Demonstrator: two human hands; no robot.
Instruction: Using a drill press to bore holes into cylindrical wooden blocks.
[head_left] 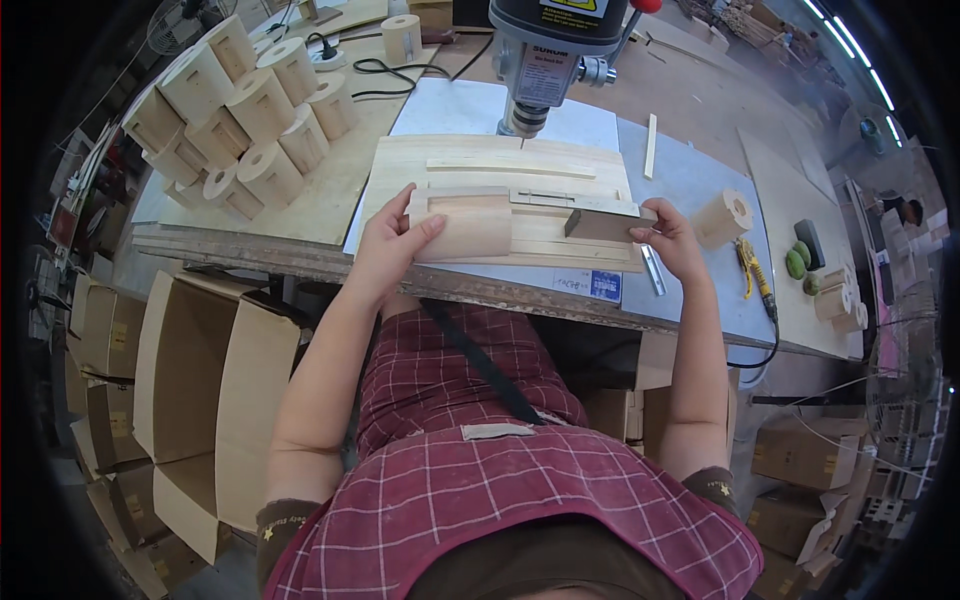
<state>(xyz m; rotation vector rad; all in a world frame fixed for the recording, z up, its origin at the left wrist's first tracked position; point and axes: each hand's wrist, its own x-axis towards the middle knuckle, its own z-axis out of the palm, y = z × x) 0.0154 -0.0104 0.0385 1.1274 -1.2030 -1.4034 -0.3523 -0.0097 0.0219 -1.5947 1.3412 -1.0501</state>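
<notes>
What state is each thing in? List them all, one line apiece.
Left hand: gripping slotted wooden block
Slotted wooden block: held
Right hand: pinching grey-brown plate
Grey-brown plate: held on edge
Wooden jig: lying flat
Drill chuck: raised above the jig
Wooden cylinders: stacked
Black plug: plugged in
Cardboard box: open

two hands (393, 243), one drill press (548, 62), three green fruits (795, 264)

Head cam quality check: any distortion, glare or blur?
Head view throughout: fisheye bows the workbench edge; black vignette at both sides; light tubes upper right look blown out; left hand and right hand show no obvious motion blur.
</notes>
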